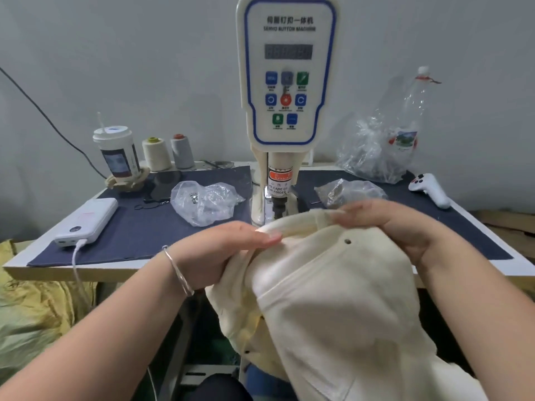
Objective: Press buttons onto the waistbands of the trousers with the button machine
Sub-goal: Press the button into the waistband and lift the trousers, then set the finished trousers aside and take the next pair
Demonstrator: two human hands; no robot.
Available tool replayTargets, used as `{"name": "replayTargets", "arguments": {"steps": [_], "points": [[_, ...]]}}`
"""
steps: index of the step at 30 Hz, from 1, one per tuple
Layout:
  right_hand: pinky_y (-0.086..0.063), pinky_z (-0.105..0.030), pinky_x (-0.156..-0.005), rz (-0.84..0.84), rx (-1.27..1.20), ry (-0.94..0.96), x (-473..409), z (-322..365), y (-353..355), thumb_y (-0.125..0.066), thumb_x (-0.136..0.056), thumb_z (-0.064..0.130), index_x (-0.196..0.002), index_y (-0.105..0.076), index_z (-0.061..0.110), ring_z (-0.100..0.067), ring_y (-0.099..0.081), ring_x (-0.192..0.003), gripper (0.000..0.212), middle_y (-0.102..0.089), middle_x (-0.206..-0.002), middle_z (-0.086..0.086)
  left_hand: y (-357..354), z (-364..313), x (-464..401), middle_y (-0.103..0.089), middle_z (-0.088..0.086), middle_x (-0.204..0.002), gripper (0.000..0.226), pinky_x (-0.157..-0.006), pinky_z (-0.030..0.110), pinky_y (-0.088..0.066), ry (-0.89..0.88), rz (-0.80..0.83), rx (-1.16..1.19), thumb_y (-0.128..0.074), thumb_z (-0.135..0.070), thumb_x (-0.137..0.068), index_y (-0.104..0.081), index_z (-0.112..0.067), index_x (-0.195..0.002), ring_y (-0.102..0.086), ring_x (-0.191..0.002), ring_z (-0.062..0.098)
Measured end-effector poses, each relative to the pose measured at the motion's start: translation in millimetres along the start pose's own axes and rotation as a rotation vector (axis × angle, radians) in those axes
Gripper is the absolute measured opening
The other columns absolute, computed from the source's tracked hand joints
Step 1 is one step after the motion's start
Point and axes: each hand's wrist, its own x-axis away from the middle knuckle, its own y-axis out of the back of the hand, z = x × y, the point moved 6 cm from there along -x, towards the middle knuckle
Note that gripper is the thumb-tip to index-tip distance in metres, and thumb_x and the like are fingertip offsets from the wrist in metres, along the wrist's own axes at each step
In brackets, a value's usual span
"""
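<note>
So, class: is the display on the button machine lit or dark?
Dark. The display on the button machine is a grey panel with only faint, unlit digit shapes and no glow.

Both hands hold cream trousers (333, 299) at the near edge of the surface (173, 273), just before the button machine (289, 82). The left hand (220, 253) pinches the waistband (292, 227); the right hand (399, 227) lies over its far right part, fingers curled round the cloth. A small dark button (347, 241) shows below the waistband. Plastic bags (202, 201) lie at either side of the machine.
</note>
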Motion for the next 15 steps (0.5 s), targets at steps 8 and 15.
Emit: {"name": "replayTargets", "arguments": {"steps": [8, 15], "points": [[-0.050, -0.042, -0.095, -0.380, 0.133, 0.267, 89.3, 29.7, 29.8, -0.065, -0.067, 0.071, -0.124, -0.058, 0.028, -0.016, -0.061, -0.116, 0.072, -0.066, -0.121, -0.002, -95.6, -81.9, 1.0, -0.070, 0.012, -0.090, 0.014, -0.070, 0.034, -0.059, -0.298, 0.145, 0.043, -0.064, -0.011, -0.086, -0.071, -0.006, -0.097, -0.070, -0.079, 0.023], [-0.053, -0.018, -0.079, -0.451, 0.364, 0.188, 197.6, -6.1, 14.9, -0.089, -0.046, 0.058, -0.137, -0.023, 0.056, 0.012, -0.059, -0.104, 0.112, -0.059, -0.115, 0.036, -184.2, -137.1, -17.1, -0.066, 0.014, -0.084, 0.028, -0.064, 0.034, -0.059, -0.420, 0.307, -0.118, -0.063, 0.007, -0.073, -0.066, -0.002, -0.099, -0.069, -0.071, 0.026]]}}
